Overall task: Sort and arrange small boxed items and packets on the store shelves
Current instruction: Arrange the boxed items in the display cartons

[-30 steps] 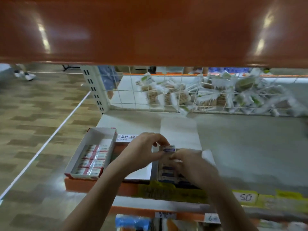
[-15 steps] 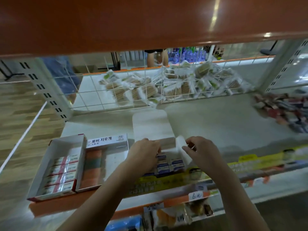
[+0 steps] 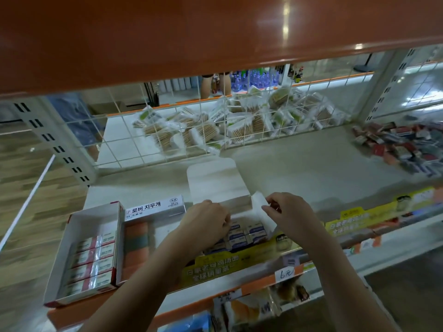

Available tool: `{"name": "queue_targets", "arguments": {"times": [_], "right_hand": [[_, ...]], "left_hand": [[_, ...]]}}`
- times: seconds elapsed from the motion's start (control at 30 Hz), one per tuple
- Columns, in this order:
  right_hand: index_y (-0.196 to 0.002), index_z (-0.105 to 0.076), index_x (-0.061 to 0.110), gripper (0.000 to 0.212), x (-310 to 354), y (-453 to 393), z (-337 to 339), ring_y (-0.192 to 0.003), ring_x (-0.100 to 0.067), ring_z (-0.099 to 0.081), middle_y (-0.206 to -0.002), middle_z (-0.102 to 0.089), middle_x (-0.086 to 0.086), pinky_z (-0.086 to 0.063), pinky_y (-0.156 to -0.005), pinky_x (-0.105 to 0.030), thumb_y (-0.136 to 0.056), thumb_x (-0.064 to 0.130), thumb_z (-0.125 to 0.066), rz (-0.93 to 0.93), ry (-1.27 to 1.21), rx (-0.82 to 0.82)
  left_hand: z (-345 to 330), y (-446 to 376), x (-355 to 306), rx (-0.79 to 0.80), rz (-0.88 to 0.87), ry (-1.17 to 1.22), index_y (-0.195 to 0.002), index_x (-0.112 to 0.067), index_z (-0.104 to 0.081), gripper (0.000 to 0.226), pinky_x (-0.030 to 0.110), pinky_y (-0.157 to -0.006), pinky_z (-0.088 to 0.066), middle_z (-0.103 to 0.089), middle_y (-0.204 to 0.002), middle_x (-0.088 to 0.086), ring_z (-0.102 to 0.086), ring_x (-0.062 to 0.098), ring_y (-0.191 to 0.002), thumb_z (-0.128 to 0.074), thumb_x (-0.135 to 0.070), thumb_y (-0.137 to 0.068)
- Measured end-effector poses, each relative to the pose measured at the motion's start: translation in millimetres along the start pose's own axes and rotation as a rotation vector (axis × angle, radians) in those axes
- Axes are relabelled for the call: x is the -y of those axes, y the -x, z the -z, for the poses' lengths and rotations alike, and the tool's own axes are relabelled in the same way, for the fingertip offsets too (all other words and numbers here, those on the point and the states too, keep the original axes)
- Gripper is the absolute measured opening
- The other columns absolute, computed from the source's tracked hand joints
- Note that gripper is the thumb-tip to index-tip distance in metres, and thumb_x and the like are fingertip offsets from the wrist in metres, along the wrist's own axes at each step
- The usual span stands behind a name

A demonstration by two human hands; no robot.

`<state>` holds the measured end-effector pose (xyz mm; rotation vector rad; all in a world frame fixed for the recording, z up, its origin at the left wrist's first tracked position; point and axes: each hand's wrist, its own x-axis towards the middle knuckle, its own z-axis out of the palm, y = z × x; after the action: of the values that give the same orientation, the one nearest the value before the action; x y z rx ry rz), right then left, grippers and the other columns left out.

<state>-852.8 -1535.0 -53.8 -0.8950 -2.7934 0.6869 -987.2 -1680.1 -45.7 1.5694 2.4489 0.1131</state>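
I am tidying the small blue-and-white boxes [image 3: 242, 232] inside the open display carton [image 3: 215, 180], which sits on the shelf [image 3: 311, 168] at its front lip; that carton is my landmark. My left hand [image 3: 206, 221] is down in the carton's left side, fingers curled over the top row of boxes, though whether that grip has actually closed on one I cannot tell, since my knuckles hide the fingertips. My right hand [image 3: 285, 209] is at the carton's right wall, pinching the white side flap [image 3: 260, 207] between thumb and fingertips and holding it outward. Both forearms reach in from below, wrists bent slightly down. I judge the next move is to square the boxes into even rows, then fold that flap out of the way without tearing it. Left of the carton stand the eraser tray [image 3: 153, 212] and the red-banded tray [image 3: 79, 248]; far right of it lies a loose pile of packets [image 3: 402, 144].
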Motion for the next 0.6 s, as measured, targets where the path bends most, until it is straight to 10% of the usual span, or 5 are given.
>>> {"name": "queue_targets", "arguments": {"times": [0.6], "right_hand": [[-0.125,-0.054,0.012,0.037,-124,38,89,-0.116,-0.027,-0.05,-0.12,-0.057,-0.01,-0.036,-0.097,-0.033,-0.093,0.031,-0.052,-0.2,0.183,-0.14]], "left_hand": [[19,-97,-179,-0.317,-0.412,-0.051,-0.121,-0.024,-0.053,0.033,0.035,-0.093,-0.036,-0.058,-0.119,0.001,-0.05,0.024,-0.112,-0.047,-0.039,-0.093]]}}
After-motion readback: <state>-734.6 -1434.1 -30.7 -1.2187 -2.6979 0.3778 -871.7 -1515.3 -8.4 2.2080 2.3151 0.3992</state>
